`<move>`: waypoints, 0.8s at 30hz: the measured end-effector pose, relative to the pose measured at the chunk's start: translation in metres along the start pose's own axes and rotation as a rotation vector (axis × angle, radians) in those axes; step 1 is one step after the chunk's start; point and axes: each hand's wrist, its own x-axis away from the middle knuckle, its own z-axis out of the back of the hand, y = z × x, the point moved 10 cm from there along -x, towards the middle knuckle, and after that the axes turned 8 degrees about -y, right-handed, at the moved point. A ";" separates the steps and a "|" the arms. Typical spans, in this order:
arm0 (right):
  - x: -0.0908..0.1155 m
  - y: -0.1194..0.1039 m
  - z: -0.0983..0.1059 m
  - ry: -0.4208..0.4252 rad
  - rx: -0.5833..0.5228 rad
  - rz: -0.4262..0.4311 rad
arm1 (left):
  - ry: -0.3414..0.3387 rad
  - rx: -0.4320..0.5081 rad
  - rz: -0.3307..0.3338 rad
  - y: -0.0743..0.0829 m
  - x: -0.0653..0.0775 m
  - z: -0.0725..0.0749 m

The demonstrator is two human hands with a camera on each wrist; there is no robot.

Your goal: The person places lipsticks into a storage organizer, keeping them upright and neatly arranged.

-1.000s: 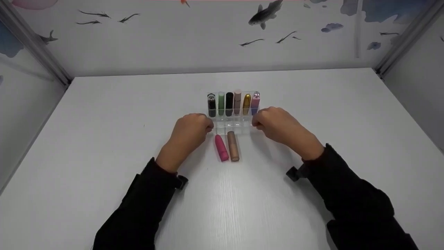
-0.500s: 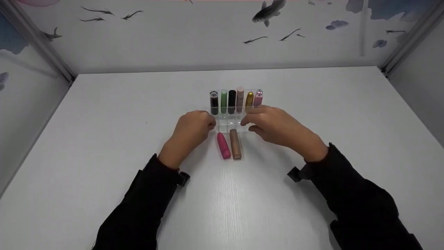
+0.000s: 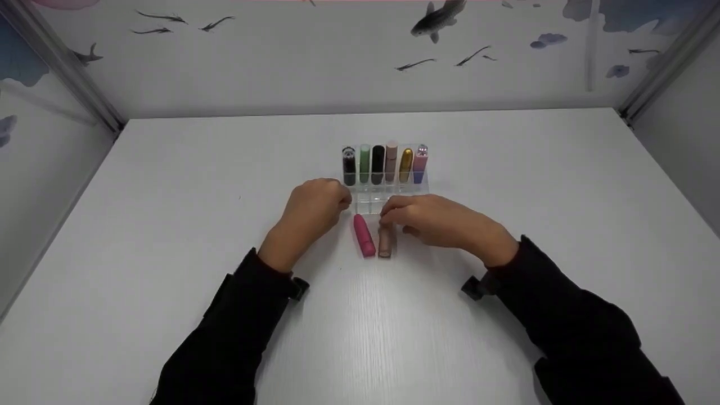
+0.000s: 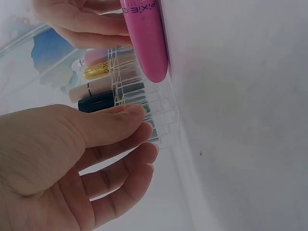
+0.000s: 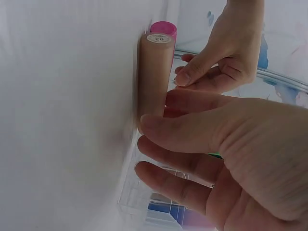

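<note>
A clear plastic lipstick holder (image 3: 365, 206) stands on the white table, its back row filled with several upright tubes. My left hand (image 3: 313, 207) is at the holder's left side, thumb and forefinger pinching its edge. In front of the holder lie a pink lipstick tube (image 3: 364, 236) and, to its right, a tan lipstick tube (image 3: 385, 245). My right hand (image 3: 436, 222) pinches the tan tube near its far end between thumb and forefinger. That tube's round end with a white "03" label (image 5: 160, 38) faces the right wrist camera.
In the holder's back row are a black tube (image 3: 377, 164), a green tube (image 3: 364, 164), a gold tube (image 3: 405, 166) and a pink-and-blue tube (image 3: 420, 164), among others. Behind the table rises a wall (image 3: 315, 67) printed with fish.
My right hand has left the holder's right side, moved left and toward me, and taken hold of the tan tube. The left hand has stayed at the holder.
</note>
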 end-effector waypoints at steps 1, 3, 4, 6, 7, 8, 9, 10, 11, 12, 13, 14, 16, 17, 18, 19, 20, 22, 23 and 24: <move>0.000 0.001 0.000 0.002 -0.001 -0.004 | -0.002 0.001 0.001 0.000 0.000 0.000; 0.000 0.001 0.001 0.001 -0.005 -0.006 | -0.002 0.003 0.003 0.000 0.000 0.000; 0.000 0.001 0.001 -0.001 -0.006 -0.006 | 0.000 0.004 0.003 0.000 0.001 0.001; -0.001 0.001 0.001 -0.005 0.001 -0.008 | 0.006 0.005 0.003 0.000 0.001 0.001; -0.001 0.001 0.001 -0.009 0.006 -0.013 | 0.007 0.007 0.003 0.000 0.001 0.001; -0.001 0.001 0.001 -0.009 0.013 -0.017 | 0.009 0.007 0.003 0.000 0.001 0.001; -0.002 0.001 0.001 -0.007 0.022 -0.022 | 0.009 0.007 0.003 0.000 0.001 0.001; -0.002 0.002 0.001 -0.004 0.029 -0.029 | 0.008 0.008 0.003 -0.001 0.001 0.001; -0.002 0.003 0.000 -0.002 0.037 -0.035 | 0.006 0.008 0.004 -0.001 0.001 0.000; -0.002 0.004 0.000 0.000 0.041 -0.041 | 0.003 0.011 0.006 -0.001 0.001 0.000; -0.002 0.005 0.000 0.001 0.045 -0.048 | 0.000 0.011 0.008 -0.002 0.000 -0.001; -0.002 0.006 -0.001 0.001 0.047 -0.052 | -0.003 0.012 0.010 -0.002 0.000 -0.001; -0.002 0.008 -0.002 -0.002 0.040 -0.062 | -0.008 0.015 0.013 -0.002 0.000 -0.002; -0.002 0.009 -0.003 -0.004 0.035 -0.065 | -0.008 0.016 0.014 -0.002 0.000 -0.002; -0.002 0.010 -0.003 -0.005 0.030 -0.068 | -0.008 0.016 0.014 -0.002 0.000 -0.002; -0.002 0.011 -0.004 -0.007 0.027 -0.070 | -0.006 0.015 0.013 -0.002 0.000 -0.002; -0.002 0.011 -0.004 -0.007 0.025 -0.070 | -0.003 0.015 0.012 -0.001 0.000 -0.002; -0.002 0.011 -0.004 -0.008 0.025 -0.067 | 0.011 0.011 0.007 -0.001 0.000 -0.001; -0.001 0.011 -0.003 -0.006 0.026 -0.065 | 0.019 0.010 0.002 -0.001 0.001 0.000; -0.001 0.011 -0.003 -0.003 0.029 -0.062 | 0.027 0.009 -0.003 0.000 0.001 0.000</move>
